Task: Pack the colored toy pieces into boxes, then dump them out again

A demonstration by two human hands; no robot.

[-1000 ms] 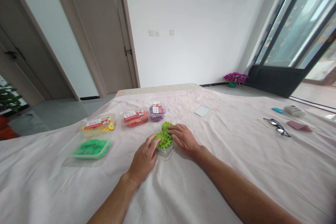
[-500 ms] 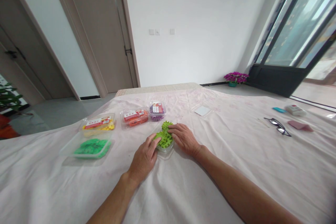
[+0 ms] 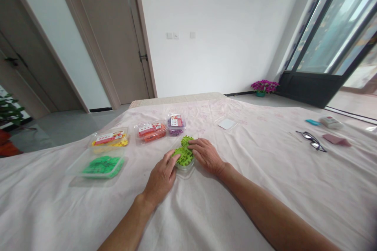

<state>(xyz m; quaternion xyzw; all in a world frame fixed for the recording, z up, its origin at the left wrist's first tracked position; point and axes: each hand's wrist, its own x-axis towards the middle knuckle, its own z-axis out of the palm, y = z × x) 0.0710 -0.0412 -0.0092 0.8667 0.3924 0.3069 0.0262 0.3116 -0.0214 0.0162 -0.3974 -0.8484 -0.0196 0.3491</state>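
A heap of light green toy pieces (image 3: 184, 152) fills a small clear tub (image 3: 185, 166) in the middle of the pale pink cloth. My left hand (image 3: 161, 178) rests at the tub's left side, its fingertips touching the green pieces. My right hand (image 3: 207, 155) lies on the right side of the heap, fingers spread flat over it. Both hands press on the pieces and neither is closed around anything.
To the left stand clear boxes of dark green (image 3: 101, 165), yellow (image 3: 109, 139), orange (image 3: 150, 131) and purple (image 3: 176, 122) pieces. A white card (image 3: 226, 124) lies behind. Glasses (image 3: 311, 140), a maroon wallet (image 3: 334, 140) and small items lie far right.
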